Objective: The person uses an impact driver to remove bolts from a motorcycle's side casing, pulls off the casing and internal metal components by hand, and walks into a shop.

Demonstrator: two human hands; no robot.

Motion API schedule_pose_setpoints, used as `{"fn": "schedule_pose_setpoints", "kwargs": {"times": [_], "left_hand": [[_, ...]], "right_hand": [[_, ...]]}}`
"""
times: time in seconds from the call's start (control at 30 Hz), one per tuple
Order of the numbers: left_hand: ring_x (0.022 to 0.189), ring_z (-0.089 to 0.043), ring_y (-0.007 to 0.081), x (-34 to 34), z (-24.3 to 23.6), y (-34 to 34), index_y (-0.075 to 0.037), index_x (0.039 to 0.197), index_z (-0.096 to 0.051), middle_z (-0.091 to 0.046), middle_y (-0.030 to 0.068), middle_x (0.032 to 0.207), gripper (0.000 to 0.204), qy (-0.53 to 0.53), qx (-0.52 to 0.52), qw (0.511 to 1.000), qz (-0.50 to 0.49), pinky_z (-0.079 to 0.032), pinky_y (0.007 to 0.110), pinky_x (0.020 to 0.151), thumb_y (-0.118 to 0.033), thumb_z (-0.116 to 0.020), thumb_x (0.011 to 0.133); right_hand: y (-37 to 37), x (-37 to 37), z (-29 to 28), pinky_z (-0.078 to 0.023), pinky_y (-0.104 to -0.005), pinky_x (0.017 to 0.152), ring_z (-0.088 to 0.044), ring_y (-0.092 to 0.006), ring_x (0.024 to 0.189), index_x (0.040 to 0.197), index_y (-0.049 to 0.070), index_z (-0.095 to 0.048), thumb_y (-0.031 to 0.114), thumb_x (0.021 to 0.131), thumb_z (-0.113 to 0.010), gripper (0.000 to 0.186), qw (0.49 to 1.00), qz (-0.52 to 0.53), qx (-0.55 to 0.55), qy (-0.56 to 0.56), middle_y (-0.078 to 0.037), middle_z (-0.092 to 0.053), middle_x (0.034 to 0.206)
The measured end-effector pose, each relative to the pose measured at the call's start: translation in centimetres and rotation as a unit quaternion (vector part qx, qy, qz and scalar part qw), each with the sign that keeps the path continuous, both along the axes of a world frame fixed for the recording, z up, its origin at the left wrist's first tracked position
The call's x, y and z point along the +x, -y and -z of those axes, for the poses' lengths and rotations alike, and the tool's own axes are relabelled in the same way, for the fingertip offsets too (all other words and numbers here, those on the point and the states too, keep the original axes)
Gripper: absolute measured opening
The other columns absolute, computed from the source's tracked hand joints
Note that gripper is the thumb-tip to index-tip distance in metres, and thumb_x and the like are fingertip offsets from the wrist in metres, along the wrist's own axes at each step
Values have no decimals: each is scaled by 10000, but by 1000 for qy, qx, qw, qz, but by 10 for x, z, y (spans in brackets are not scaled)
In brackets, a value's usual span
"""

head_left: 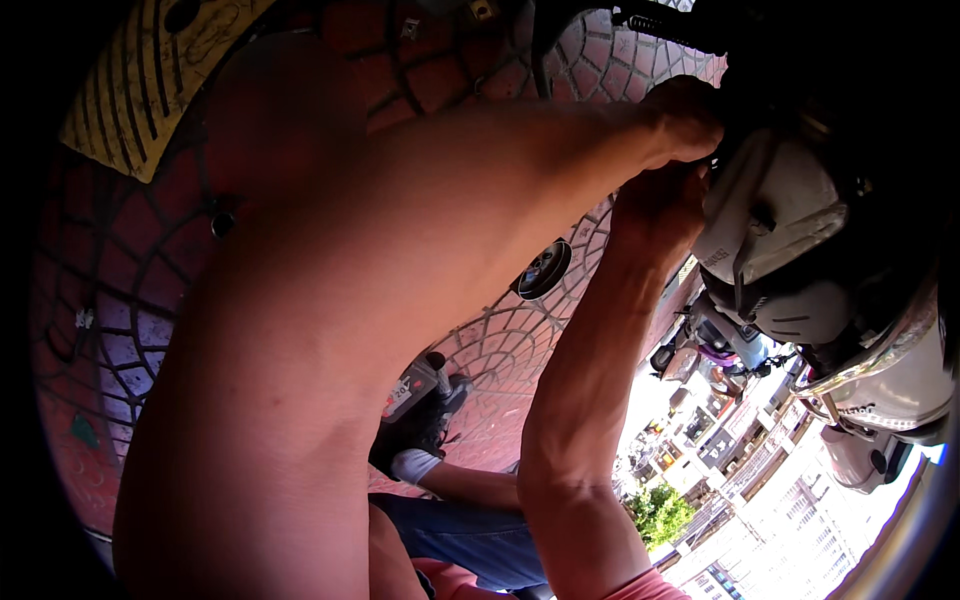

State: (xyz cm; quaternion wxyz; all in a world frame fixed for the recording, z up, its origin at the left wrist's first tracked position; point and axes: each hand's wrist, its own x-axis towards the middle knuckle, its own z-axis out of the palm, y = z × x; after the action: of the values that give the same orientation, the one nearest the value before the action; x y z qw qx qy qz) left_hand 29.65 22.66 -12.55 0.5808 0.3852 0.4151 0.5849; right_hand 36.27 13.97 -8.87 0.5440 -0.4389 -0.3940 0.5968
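Observation:
My left hand [687, 118] is closed, reaching up to the dark underside of a scooter-like vehicle. Just below it my right hand [660, 205] is curled too, its fingertips close to the left hand. Whatever the two hold is hidden by the fingers and deep shadow. Right beside them is a pale grey metal casing [765, 205] of the vehicle. My bare left forearm covers much of the middle of the picture.
A round metal part [544, 270] lies on the red patterned paving [500, 350]. A yellow ribbed plate [150, 85] is at upper left, a small dark ring [222, 222] below it. A dark boxy object [408, 395] stands near a shoe [458, 392]. Parked scooters [880, 385] are at right.

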Motion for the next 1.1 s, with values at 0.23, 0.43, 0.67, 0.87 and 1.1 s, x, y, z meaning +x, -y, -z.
{"fn": "schedule_pose_setpoints", "kwargs": {"times": [0.23,0.43,0.67,0.87,1.1], "left_hand": [[843,-644,237,-31,-36,21,-46,1064,-737,-693,105,938,194,221,-196,953,68,-537,419,688,-62,-664,885],[884,-636,253,-34,-34,19,-55,1069,-737,-678,108,928,198,223,-218,943,117,-530,431,699,-60,-654,888],[962,-663,235,-44,-23,23,-27,1001,-744,-722,144,1045,174,-58,-31,995,68,-536,373,843,-47,-643,861],[1047,-666,285,-62,-42,40,-30,1041,-748,-720,165,1104,226,9,-122,985,124,-534,398,904,-114,-620,873],[1139,-662,326,-57,-23,71,-35,1008,-756,-722,191,1110,247,-221,19,973,67,-547,419,944,-133,-585,859]], "right_hand": [[-8,21,6,-513,-385,919,-625,-195,1038,1260,63,-611,289,1094,-478,310,999,-1,9,36,-63,-671,1154],[-10,10,9,-506,-381,933,-616,-187,1002,1285,84,-594,321,1110,-451,328,999,34,-8,16,-43,-658,1141],[-63,56,79,-497,-388,1023,-610,-228,1177,1367,62,-556,437,1107,-447,470,999,30,28,3,-96,-621,1322],[-24,-3,30,-486,-367,1085,-585,-223,1285,1467,34,-494,596,1075,-412,690,987,118,-62,87,-105,-576,1423],[22,-4,32,-507,-436,1027,-601,-256,1247,1389,96,-546,570,1085,-388,585,976,10,-45,213,-89,-606,1372]]}}
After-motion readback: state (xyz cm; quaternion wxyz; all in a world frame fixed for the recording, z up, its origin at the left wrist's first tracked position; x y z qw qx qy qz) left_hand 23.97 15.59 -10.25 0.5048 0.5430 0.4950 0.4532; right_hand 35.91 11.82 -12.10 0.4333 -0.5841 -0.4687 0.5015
